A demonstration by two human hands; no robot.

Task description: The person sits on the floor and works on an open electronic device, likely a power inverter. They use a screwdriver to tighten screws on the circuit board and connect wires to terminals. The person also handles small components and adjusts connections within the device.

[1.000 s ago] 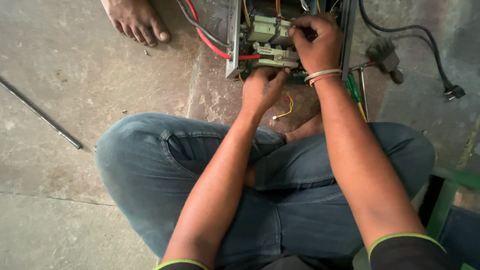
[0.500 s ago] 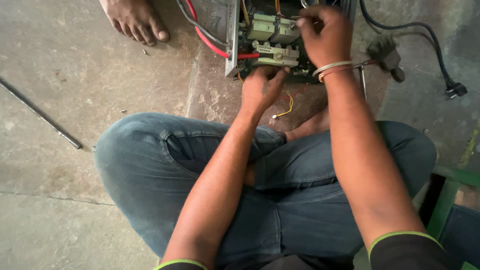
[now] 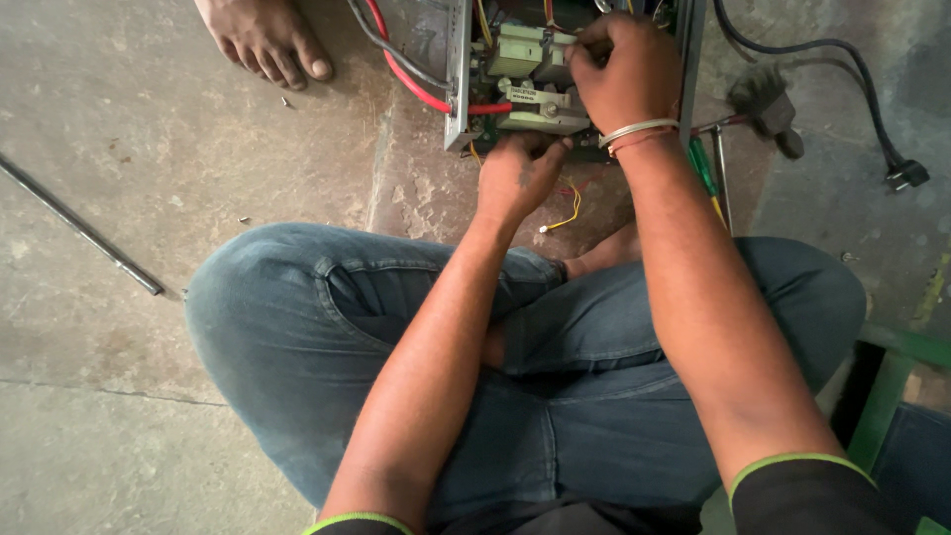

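With the right hand pinched on a relay and the left hand gripping the chassis edge, wires could be snagged.

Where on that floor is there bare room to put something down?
The widest bare patch is the concrete floor left of the bent knee, below the thin metal rod. A smaller patch lies between the bare foot and the open metal box. Around both hands and right of the box, wires and tools crowd it.
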